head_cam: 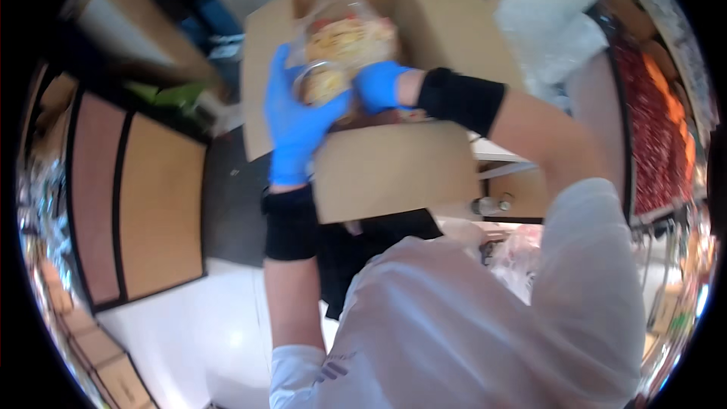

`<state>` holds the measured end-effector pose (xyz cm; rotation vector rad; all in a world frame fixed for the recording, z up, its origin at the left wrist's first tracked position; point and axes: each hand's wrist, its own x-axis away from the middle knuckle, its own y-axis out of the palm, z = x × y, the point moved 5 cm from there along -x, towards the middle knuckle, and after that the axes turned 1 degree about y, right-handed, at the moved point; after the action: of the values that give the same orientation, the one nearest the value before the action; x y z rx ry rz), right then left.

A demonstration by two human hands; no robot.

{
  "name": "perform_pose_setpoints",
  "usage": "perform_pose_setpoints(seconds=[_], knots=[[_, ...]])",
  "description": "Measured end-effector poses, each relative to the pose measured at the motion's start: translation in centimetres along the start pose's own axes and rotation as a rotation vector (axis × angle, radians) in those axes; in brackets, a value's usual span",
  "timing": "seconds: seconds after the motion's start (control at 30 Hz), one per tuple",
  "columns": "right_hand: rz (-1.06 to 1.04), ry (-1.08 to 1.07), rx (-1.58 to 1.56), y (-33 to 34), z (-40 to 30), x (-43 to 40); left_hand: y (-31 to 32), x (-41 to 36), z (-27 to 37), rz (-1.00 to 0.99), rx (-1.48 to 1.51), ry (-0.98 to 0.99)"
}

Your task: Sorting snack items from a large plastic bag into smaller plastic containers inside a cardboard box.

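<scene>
An upright cardboard box (397,173) with its flaps folded out stands in front of me. My left hand (295,113), in a blue glove, is inside its opening, with thumb and fingers around a small round clear container (325,84) of pale yellow pieces. Close to the container's right side, my gloved right hand (379,88) is curled. Its fingertips are hidden, and blur obscures whether it grips anything. Behind both hands, a clear plastic bag (349,40) with yellowish and some red contents fills part of the box.
A dark grey surface (235,199) lies left of the box, beside a tan panel (162,207) with a black frame. White plastic bags (559,51) are at the right. Farther right is a bin of dark red goods (653,142). A clear bottle (491,205) lies below the right forearm.
</scene>
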<state>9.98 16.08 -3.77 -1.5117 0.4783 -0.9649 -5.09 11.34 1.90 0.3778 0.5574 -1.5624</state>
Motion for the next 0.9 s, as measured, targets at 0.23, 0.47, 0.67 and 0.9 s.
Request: perform_pose_setpoints(seconds=[0.23, 0.47, 0.67, 0.9], knots=[[0.141, 0.087, -0.169, -2.3, -1.5, 0.4, -1.7, 0.6, -0.5, 0.003, -0.041, -0.046], [0.484, -0.089, -0.232, -7.3, 3.1, 7.4, -0.3, 0.2, 0.0, -0.06, -0.027, -0.033], [0.655, 0.115, -0.591, -12.2, 3.4, 9.5, -0.6, 0.1, 0.0, -0.075, -0.336, 0.057], [0.819, 0.1, -0.305, -12.0, -2.2, 8.6, -0.4, -0.2, 0.1, -0.094, -0.417, 0.119]])
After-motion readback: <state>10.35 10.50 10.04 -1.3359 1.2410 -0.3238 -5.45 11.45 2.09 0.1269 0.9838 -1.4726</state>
